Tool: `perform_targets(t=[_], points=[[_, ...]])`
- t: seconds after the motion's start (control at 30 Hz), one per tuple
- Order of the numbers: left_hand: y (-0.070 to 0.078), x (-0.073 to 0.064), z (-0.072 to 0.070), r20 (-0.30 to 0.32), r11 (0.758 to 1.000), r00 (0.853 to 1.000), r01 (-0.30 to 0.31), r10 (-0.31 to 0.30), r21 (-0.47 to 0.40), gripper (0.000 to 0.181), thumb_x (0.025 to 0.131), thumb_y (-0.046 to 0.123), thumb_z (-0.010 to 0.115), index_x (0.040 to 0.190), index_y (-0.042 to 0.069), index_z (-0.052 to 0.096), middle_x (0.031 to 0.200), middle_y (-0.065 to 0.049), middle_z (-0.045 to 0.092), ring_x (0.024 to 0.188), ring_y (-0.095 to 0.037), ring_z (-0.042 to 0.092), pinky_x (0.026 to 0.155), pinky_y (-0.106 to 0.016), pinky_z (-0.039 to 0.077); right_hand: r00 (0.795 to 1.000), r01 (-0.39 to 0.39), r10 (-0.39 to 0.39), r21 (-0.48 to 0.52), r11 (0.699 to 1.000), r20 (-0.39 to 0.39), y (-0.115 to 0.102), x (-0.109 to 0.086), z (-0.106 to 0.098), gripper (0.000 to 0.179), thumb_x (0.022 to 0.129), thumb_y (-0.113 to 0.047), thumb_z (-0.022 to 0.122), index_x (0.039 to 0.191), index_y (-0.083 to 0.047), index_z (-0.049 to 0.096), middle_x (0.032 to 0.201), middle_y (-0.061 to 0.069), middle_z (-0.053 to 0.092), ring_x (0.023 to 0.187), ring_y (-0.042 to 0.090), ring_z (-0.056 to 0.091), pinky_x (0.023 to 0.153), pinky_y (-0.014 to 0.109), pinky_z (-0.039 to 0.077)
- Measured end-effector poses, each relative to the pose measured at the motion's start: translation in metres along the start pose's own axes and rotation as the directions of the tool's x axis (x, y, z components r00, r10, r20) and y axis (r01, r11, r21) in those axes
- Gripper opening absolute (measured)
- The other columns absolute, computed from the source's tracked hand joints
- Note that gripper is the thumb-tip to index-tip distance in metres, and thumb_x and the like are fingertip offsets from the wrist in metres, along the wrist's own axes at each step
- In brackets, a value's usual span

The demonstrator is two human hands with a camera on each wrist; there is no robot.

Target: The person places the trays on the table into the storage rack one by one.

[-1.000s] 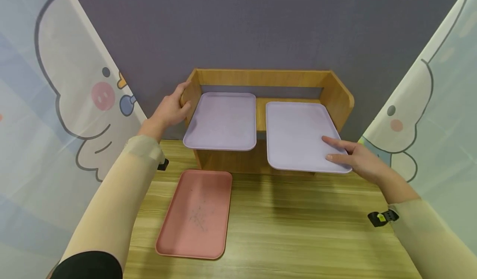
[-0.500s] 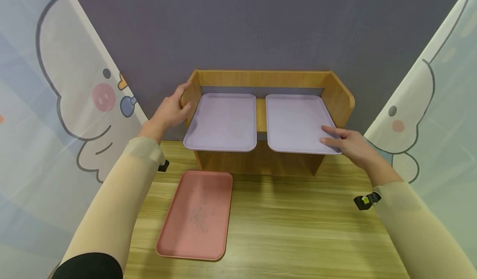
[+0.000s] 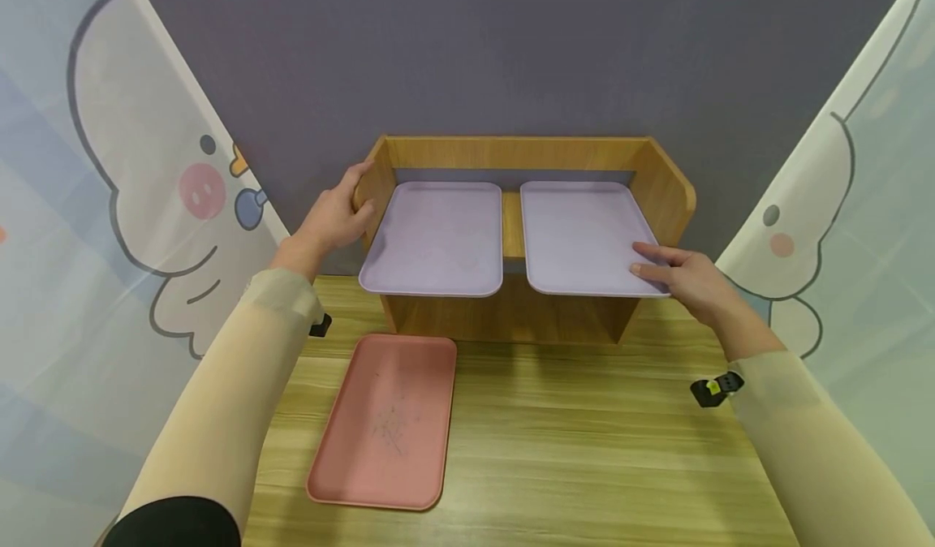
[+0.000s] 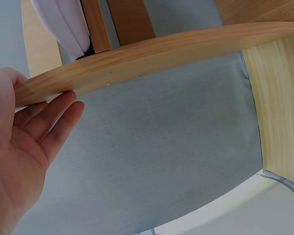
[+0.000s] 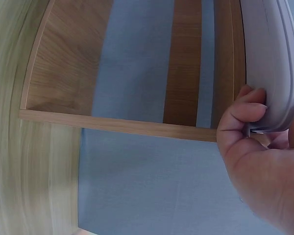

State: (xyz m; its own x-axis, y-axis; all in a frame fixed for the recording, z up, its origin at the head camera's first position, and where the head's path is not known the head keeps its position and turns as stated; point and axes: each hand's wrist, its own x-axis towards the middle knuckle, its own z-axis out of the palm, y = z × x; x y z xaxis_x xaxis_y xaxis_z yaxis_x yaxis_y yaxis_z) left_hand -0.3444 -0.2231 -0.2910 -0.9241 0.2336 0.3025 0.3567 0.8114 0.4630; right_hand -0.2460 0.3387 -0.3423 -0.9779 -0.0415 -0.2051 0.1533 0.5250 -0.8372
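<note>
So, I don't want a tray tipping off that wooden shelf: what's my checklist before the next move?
1. Left hand steadying the wooden shelf: ok, it grips the left side panel.
2. Right hand on the right lilac tray: ok, it holds the front right corner.
3. Clear of the left lilac tray: ok, bare shelf board shows between them.
4. Within the board's front edge: not ok, both lilac trays overhang it.
5. Right lilac tray stable unheld: cannot tell.
6. Pink tray away from both hands: ok, it lies on the table.
</note>
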Motion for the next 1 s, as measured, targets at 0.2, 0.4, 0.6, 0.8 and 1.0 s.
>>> perform_targets(t=[0.2,0.4,0.6,0.8,1.0], points=[[-0.001,-0.001,0.000,0.004,1.000,1.000,0.002,-0.002,0.000,0.071,0.111,0.028,0.048,0.177,0.029,0.021,0.123,-0.033,0.074,0.090,-0.042,0.071,0.093,-0.058,0.054,1.000,0.011,-0.011,-0.024,1.000,-0.018,0.002,-0.002,-0.002,0.076,0.110,-0.053,0.059,0.174,-0.021,0.035,0.183,0.021,0.014,0.140,0.029,0.045,0.100,0.032,0.052],[-0.001,0.000,0.001,0.010,1.000,1.000,0.005,-0.005,-0.002,0.071,0.111,0.028,0.048,0.177,0.030,0.020,0.122,-0.033,0.074,0.087,-0.041,0.071,0.093,-0.057,0.054,0.998,0.043,-0.043,-0.003,0.999,-0.048,0.008,-0.019,-0.006,0.080,0.107,-0.059,0.062,0.173,-0.022,0.036,0.176,0.010,0.036,0.116,0.011,0.050,0.081,0.025,0.055],[0.000,0.001,0.000,0.008,1.000,1.000,-0.005,0.005,-0.003,0.071,0.111,0.028,0.048,0.177,0.030,0.020,0.132,-0.034,0.070,0.091,-0.042,0.069,0.091,-0.057,0.053,0.987,0.150,-0.149,0.026,0.988,-0.055,0.027,-0.051,-0.013,0.070,0.114,-0.041,0.060,0.174,-0.019,0.033,0.122,-0.021,0.065,0.101,0.005,0.063,0.080,0.024,0.056],[-0.001,0.002,0.000,0.014,1.000,1.000,-0.004,0.004,-0.015,0.071,0.111,0.028,0.047,0.177,0.031,0.019,0.140,-0.034,0.066,0.097,-0.043,0.070,0.090,-0.057,0.054,0.975,0.220,-0.219,0.007,0.976,-0.034,0.047,-0.089,-0.008,0.061,0.116,-0.027,0.056,0.174,-0.025,0.036,0.132,-0.030,0.064,0.102,0.006,0.064,0.079,0.023,0.055],[-0.001,0.002,0.000,0.009,1.000,1.000,-0.001,0.001,-0.021,0.071,0.111,0.028,0.047,0.177,0.030,0.020,0.146,-0.035,0.063,0.108,-0.045,0.070,0.095,-0.060,0.055,0.956,0.291,-0.292,0.032,0.956,0.040,0.062,-0.112,0.026,0.057,0.115,-0.017,0.057,0.170,-0.022,0.044,0.133,-0.027,0.069,0.094,0.013,0.066,0.075,0.029,0.053]])
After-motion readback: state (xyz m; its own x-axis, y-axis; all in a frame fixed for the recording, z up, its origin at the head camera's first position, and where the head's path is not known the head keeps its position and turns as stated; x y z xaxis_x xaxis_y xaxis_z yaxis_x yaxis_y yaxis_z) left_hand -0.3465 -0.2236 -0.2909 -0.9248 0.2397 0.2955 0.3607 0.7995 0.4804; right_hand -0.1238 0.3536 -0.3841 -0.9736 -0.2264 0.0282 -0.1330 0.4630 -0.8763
